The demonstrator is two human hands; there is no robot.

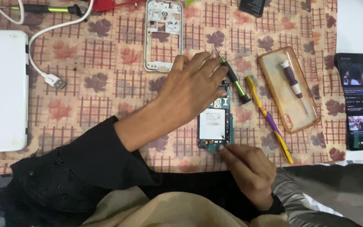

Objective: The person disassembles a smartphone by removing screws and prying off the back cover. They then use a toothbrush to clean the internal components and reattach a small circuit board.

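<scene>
The opened phone (214,122), its circuit board and battery bare, lies at the cloth's centre. My left hand (192,88) spreads flat and open above its 11 o'clock corner, gripping nothing, fingertips by the green-handled screwdriver (234,82). My right hand (248,170) pinches its 6 o'clock edge, fingers nearly closed; whether they hold a part I cannot tell. Risk, I judge: the unpinned phone could slide, or the screwdriver roll away if nudged.
</scene>
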